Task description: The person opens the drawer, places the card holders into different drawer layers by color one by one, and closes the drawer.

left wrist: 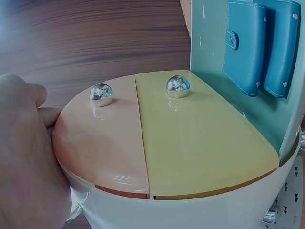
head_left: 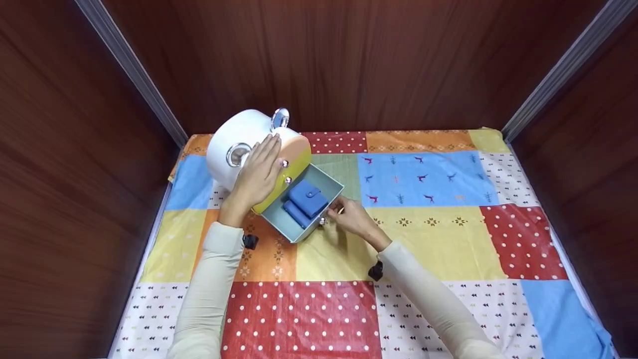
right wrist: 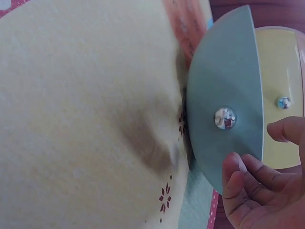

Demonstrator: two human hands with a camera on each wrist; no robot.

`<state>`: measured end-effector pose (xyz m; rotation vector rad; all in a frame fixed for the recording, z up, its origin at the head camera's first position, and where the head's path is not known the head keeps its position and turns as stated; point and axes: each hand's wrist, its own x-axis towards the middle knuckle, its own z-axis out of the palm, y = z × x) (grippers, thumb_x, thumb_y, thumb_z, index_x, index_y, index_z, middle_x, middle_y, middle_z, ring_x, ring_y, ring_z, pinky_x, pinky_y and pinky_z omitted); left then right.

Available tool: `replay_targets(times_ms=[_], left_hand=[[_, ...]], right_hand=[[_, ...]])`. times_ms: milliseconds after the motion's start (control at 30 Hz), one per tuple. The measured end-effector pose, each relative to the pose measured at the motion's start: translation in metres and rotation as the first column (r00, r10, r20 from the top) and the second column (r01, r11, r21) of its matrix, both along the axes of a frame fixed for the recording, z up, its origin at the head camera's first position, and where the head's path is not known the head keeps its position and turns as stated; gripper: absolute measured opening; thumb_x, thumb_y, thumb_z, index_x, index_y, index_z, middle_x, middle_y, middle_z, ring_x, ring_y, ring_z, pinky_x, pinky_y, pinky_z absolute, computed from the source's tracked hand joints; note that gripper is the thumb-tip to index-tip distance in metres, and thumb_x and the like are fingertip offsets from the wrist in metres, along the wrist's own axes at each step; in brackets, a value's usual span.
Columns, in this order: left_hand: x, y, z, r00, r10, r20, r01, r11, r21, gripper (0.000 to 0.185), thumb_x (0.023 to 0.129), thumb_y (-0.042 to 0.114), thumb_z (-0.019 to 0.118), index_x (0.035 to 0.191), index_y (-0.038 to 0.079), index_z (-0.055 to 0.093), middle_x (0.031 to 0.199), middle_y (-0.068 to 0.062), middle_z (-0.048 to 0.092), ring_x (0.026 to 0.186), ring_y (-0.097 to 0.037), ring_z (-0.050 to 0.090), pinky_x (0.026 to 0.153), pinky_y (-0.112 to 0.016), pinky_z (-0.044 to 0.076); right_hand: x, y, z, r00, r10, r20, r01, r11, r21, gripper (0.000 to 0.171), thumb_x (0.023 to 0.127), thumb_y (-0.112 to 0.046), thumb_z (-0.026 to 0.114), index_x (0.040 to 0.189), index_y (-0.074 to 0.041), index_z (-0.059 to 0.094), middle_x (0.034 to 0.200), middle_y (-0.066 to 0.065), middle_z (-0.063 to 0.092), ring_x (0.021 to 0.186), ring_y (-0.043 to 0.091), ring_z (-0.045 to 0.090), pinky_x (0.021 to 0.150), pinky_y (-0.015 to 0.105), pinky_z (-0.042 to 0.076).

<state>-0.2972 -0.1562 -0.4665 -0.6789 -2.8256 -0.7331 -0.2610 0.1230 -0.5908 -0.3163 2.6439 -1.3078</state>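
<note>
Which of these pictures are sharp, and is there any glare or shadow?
Head view: sharp, evenly lit. Left wrist view: glare streaks on the glossy drawer fronts, left hand blurred up close. Right wrist view: soft shadow on the cloth beside the open drawer.

The head view looks steeply down over the desk [head_left: 428, 249]; both wrist views sit close against the round drawer box [head_left: 249, 149], sharing its yellow front.

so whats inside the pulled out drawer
Two blue wallets lie side by side in the grey-green drawer. The drawer's back part sits under the round box, so anything there is hidden.
</note>
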Motion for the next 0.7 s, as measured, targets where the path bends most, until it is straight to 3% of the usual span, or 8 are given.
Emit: replay_targets(times_ms=[300,700], left_hand=[[0.001,-0.001,-0.002,1.0,0.009,0.015,-0.009,1.0,-0.012,0.059,0.117,0.032,0.031,0.169,0.005,0.024,0.179,-0.01,0.022,0.168,-0.029,0.014,0.139,-0.045,0.007],[0.001,0.001,-0.001,1.0,0.012,0.026,-0.012,1.0,-0.011,0.059,0.117,0.03,0.031,0.17,0.008,0.021,0.179,-0.009,0.02,0.168,-0.027,0.013,0.139,-0.043,0.004]], right_hand=[[0.006,-0.003,-0.009,1.0,0.029,-0.01,-0.029,0.999,0.028,0.021,0.1,-0.029,0.072,0.106,-0.008,0.071,0.098,0.006,0.075,0.079,0.013,0.067,0.066,0.024,0.055],[0.011,-0.011,-0.022,0.998,0.066,-0.017,-0.065,0.997,0.035,0.019,0.097,-0.021,0.076,0.106,-0.005,0.071,0.094,0.007,0.075,0.084,0.016,0.067,0.074,0.029,0.058]])
